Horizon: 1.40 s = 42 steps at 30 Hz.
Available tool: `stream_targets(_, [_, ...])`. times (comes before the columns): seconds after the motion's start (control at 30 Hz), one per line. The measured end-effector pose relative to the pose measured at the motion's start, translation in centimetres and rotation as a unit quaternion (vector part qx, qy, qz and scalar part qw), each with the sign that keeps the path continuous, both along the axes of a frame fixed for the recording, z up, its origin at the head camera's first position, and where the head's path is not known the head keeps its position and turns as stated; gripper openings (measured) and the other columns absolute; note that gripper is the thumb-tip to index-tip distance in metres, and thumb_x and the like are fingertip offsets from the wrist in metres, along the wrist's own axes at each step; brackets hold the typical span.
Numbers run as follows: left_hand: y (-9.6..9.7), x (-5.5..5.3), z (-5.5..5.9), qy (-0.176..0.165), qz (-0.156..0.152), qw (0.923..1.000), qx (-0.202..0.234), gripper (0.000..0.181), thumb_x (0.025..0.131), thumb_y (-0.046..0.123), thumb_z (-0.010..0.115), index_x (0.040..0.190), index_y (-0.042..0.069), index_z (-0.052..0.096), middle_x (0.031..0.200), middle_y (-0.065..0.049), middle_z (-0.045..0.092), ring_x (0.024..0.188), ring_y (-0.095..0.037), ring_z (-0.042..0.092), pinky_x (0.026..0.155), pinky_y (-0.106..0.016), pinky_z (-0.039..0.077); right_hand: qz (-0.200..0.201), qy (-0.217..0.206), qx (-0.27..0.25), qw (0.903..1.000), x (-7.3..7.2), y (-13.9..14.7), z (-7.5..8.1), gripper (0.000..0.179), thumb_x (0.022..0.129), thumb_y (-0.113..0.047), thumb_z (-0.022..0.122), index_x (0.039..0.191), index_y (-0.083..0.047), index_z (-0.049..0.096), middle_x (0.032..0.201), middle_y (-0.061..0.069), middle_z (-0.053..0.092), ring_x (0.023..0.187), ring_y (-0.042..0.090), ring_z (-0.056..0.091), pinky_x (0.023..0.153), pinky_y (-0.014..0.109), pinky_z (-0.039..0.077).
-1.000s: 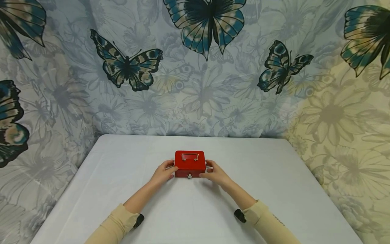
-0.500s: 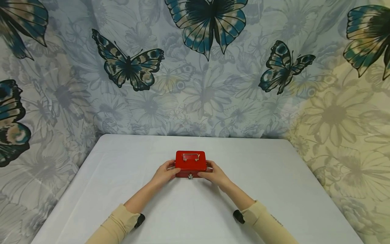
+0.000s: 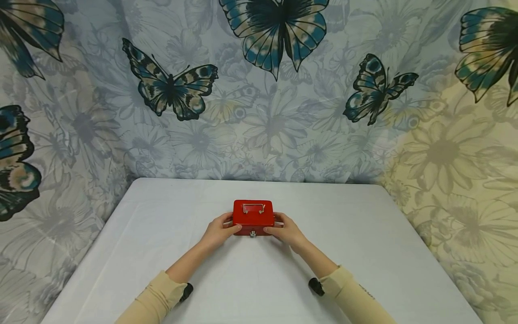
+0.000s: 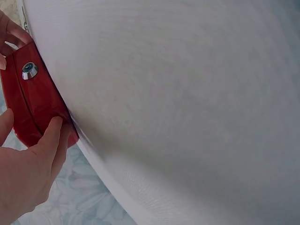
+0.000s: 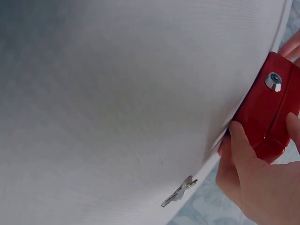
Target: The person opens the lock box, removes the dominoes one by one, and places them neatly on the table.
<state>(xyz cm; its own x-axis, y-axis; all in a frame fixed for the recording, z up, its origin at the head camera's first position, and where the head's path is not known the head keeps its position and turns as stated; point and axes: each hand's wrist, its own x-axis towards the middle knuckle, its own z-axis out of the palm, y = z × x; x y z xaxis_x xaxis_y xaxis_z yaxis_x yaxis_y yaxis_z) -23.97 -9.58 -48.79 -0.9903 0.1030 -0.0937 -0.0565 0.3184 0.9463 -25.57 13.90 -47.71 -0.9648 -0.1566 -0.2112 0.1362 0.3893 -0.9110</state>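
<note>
A small red metal cash box [image 3: 253,218] with a wire handle on its closed lid and a round silver lock [image 5: 273,81] in front sits on the white table. My left hand [image 3: 217,231] grips its left end, thumb over the front face and fingers along the side. At the right end, my right hand [image 3: 286,230] holds it the same way, thumb on the front near the lower corner. The left wrist view shows the left hand [image 4: 33,171] with fingers bent against the red metal. Parts of the fingers behind the box are hidden.
Small silver keys [image 5: 180,191] lie on the table by the right hand in the right wrist view. The white tabletop [image 3: 182,198] ends at a fabric backdrop [image 3: 275,135] printed with butterflies and flowers.
Both hands have closed in on the box's ends. The left thumb has moved further right across the front, and the right-hand fingers now press nearer the side. The box stays about where it was.
</note>
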Motion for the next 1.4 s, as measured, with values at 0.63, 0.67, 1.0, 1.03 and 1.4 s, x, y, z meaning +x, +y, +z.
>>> stream_targets(0.63, [0.0, 0.7, 0.6, 0.034, 0.01, 0.9989, -0.031, 0.059, 0.091, 0.02, 0.071, 0.138, -0.006, 0.049, 0.131, -0.021, 0.058, 0.118, -0.033, 0.059, 0.096, -0.042, 0.05, 0.002, 0.006, 0.012, 0.9999, 0.5, 0.2, 0.5, 0.066, 0.085, -0.024, 0.076, 0.14, -0.001, 0.047, 0.132, 0.016, 0.056, 0.116, 0.034, 0.057, 0.084, 0.039, 0.057])
stream_targets(0.67, [0.0, 0.7, 0.7, 0.034, 0.011, 0.9989, -0.031, 0.059, 0.09, 0.021, 0.071, 0.138, -0.006, 0.049, 0.131, -0.021, 0.058, 0.118, -0.033, 0.059, 0.097, -0.043, 0.05, 0.004, 0.009, 0.016, 0.9998, 0.5, 0.3, 0.5, 0.065, 0.085, -0.025, 0.076, 0.14, -0.001, 0.048, 0.131, 0.016, 0.057, 0.115, 0.034, 0.057, 0.084, 0.039, 0.057])
stream_targets(1.0, [-0.2, 1.5, 1.2, 0.047, 0.019, 0.9982, -0.033, 0.06, 0.09, 0.025, 0.072, 0.136, -0.007, 0.051, 0.126, -0.022, 0.061, 0.117, -0.032, 0.06, 0.095, -0.042, 0.051, 0.016, 0.035, 0.058, 0.9976, 1.0, 0.6, 0.8, 0.066, 0.086, -0.035, 0.074, 0.138, -0.002, 0.052, 0.128, 0.012, 0.061, 0.112, 0.029, 0.06, 0.088, 0.04, 0.056])
stream_targets(1.03, [-0.2, 1.6, 1.3, 0.046, 0.021, 0.9982, -0.033, 0.06, 0.09, 0.026, 0.072, 0.136, -0.006, 0.051, 0.126, -0.022, 0.062, 0.116, -0.032, 0.061, 0.094, -0.042, 0.051, 0.018, 0.04, 0.066, 0.9968, 1.0, 0.6, 0.8, 0.065, 0.086, -0.037, 0.074, 0.137, -0.002, 0.053, 0.128, 0.013, 0.061, 0.111, 0.029, 0.061, 0.088, 0.04, 0.056])
stream_targets(1.4, [-0.5, 2.1, 1.5, 0.046, 0.047, 0.997, -0.04, 0.064, 0.087, 0.036, 0.074, 0.137, 0.002, 0.054, 0.111, -0.016, 0.07, 0.104, -0.026, 0.067, 0.086, -0.039, 0.056, 0.058, 0.131, 0.119, 0.9825, 1.5, 0.8, 1.3, 0.053, 0.089, -0.035, 0.07, 0.126, 0.002, 0.062, 0.114, 0.013, 0.069, 0.093, 0.024, 0.069, 0.073, 0.033, 0.058])
